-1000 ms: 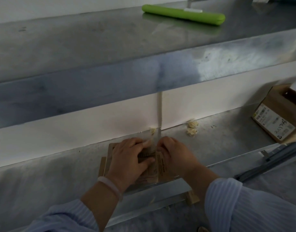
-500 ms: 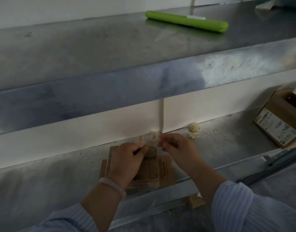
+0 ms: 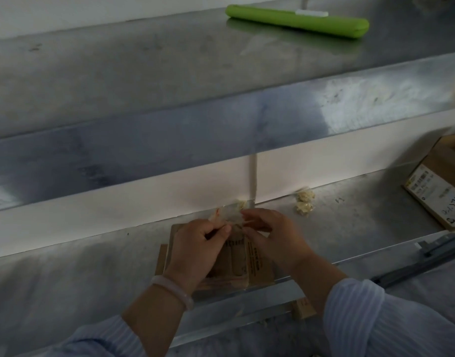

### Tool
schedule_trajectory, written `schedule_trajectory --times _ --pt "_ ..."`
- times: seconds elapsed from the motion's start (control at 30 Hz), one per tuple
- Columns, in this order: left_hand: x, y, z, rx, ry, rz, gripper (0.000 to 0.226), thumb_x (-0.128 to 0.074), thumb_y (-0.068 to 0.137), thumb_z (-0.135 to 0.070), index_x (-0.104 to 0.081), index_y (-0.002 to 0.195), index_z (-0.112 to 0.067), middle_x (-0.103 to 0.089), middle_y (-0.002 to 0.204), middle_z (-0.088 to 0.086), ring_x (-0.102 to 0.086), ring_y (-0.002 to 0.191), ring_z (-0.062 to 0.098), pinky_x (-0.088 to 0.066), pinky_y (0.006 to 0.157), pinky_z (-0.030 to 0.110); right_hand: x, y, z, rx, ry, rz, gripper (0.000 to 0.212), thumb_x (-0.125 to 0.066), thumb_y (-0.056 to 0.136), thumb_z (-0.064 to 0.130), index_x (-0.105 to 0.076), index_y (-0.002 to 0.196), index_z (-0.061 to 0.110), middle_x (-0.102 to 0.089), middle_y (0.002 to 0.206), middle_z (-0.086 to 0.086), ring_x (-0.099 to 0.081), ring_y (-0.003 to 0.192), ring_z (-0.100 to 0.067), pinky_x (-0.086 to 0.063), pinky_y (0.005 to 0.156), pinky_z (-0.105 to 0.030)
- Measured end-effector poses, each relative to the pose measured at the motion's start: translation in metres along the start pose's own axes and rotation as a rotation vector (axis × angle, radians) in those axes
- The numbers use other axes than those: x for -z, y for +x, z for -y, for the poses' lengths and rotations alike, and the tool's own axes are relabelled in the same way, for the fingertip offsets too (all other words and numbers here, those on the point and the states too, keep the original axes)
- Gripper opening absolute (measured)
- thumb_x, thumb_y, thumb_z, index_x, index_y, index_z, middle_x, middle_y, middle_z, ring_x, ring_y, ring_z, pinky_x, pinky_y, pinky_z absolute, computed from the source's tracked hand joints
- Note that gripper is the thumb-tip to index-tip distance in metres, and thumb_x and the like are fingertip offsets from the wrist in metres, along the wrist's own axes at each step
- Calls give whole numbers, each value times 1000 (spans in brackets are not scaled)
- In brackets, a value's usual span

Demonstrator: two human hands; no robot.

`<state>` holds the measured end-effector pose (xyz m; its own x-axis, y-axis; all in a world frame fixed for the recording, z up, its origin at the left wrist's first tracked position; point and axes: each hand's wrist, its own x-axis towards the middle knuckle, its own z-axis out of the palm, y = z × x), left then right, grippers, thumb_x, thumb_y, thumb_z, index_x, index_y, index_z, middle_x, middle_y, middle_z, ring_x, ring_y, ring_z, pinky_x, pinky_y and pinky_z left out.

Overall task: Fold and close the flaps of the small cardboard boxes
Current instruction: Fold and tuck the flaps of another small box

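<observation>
Left hand point(image 3: 198, 249) is being held curled, pinching one end of a clear film strip point(image 3: 227, 215). The small cardboard box point(image 3: 257, 264) is being seen lying flat on the metal bench point(image 3: 355, 228), partly under that hand. The strip's other end is being pinched by the right hand point(image 3: 275, 235). Crumpled scraps point(image 3: 305, 203) are lying further right.

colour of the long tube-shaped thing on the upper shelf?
Bright green tube, with a small white piece on top; head view.
</observation>
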<state>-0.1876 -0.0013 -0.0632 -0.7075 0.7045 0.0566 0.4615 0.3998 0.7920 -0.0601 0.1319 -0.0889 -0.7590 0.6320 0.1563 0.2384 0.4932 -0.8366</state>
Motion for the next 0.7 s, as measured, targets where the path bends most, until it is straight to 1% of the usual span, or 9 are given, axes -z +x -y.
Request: schedule_trajectory --times 0.1,0.2,0.3,0.37,0.43,0.47,0.57,0.63,0.7 --pt "-1 2 2 46 -8 0 28 -65 83 -43 -75 82 -17 -71 74 -2 -65 73 8 -54 71 35 -3 2 5 -56 33 55 37 -74 80 34 -63 114 41 -62 103 20 -62 95 6 -48 88 -11" --pt "-1 2 -2 118 -56 -7 25 -65 86 -37 -73 78 -15 -70 71 3 -65 72 17 -52 66 34 -4 2 7 -118 137 87 41 -78 78 26 -59 109 45 -60 104 22 -60 98 7 -47 90 -12" --pt "-1 2 -5 156 -106 -7 26 -63 87 -38 -73 76 -17 -70 72 5 -66 72 18 -52 67 37 -7 -4 4 -178 196 87 41 -77 80 23 -61 114 40 -63 110 15 -59 103 7 -50 89 -14" --pt "0 2 -6 180 -165 -43 23 -63 87 -36 -73 74 -20 -71 72 1 -66 73 14 -51 65 33 -10 -7 5 -193 228 51 41 -76 81 22 -63 118 34 -64 111 11 -58 103 7 -50 85 -12" --pt "0 2 -7 212 -238 -73 21 -63 88 -32 -72 72 -23 -72 73 -6 -66 73 6 -51 66 26 -11 -9 8 -202 257 31 40 -75 82 18 -64 119 28 -64 109 10 -57 101 9 -48 79 -6" --pt "0 2 -8 225 -270 -83 20 -63 89 -29 -72 71 -24 -72 74 -9 -66 74 4 -51 70 25 -10 -9 10 -206 262 30 39 -75 82 16 -65 119 26 -64 107 10 -57 100 10 -46 76 -3" --pt "1 2 -8 260 -364 -101 20 -63 89 -23 -72 72 -25 -73 77 -10 -67 79 8 -52 78 32 -9 -9 15 -216 250 22 36 -74 83 13 -66 117 22 -63 102 12 -58 95 8 -42 70 0" --pt "2 1 -10 252 -372 -104 20 -64 88 -23 -72 70 -26 -73 76 -8 -68 78 10 -53 77 33 -10 -8 19 -248 248 1 31 -72 83 12 -68 112 23 -63 97 16 -57 87 11 -41 66 1" --pt "2 1 -11 233 -299 -87 18 -65 86 -28 -72 69 -26 -72 72 -7 -67 74 10 -54 72 35 -12 -7 21 -310 285 -27 26 -71 83 10 -68 106 23 -63 90 15 -58 76 9 -41 60 0"
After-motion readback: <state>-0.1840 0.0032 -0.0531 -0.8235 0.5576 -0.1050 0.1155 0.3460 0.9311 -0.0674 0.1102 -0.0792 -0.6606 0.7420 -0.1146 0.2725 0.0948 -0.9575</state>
